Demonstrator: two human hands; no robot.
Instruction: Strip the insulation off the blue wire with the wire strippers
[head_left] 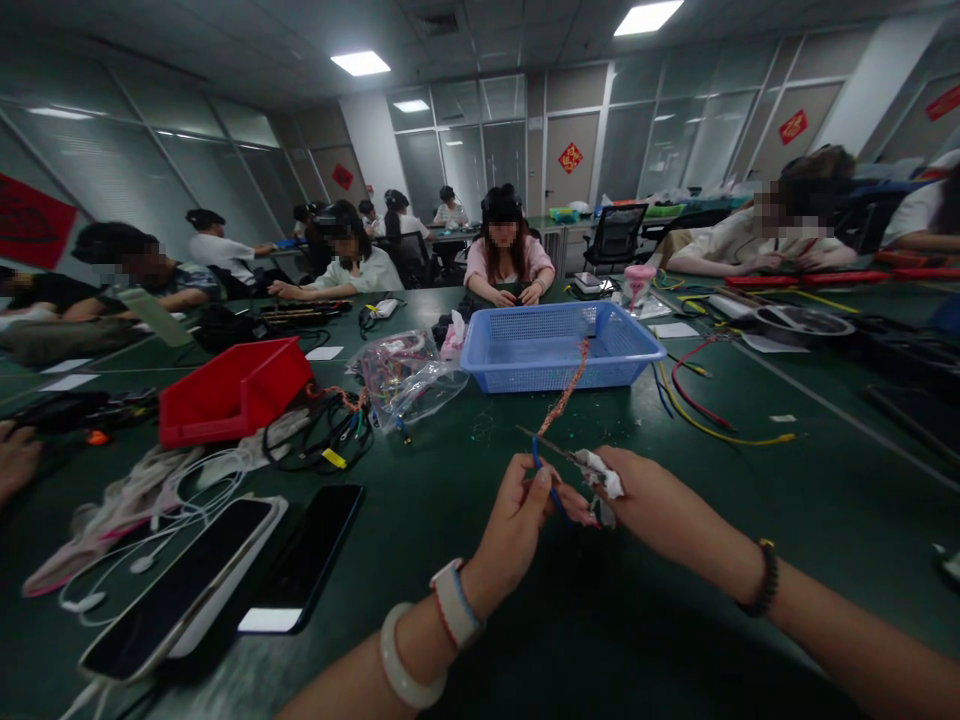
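My left hand (523, 505) is closed on a blue-sheathed wire (537, 455), held between thumb and fingers. From the wire's far end, bare copper strands (564, 395) stretch up to the blue basket (555, 378). My right hand (637, 490) grips a tool with a thin metal blade (551, 444) and a white wrapping (599, 472) around its handle; whether it is a knife or scissors I cannot make out. The blade lies across the wire, near where blue sheath meets copper. Part of the wire and the right fingers are hidden.
A red bin (236, 395) stands at left, beside black cables and a clear plastic bag (409, 375) of wires. Nearer me lie two phones, a black one (307, 555) among them, and white earphones (142, 562). Yellow and red wires (697, 410) lie at right. Several people sit around the table.
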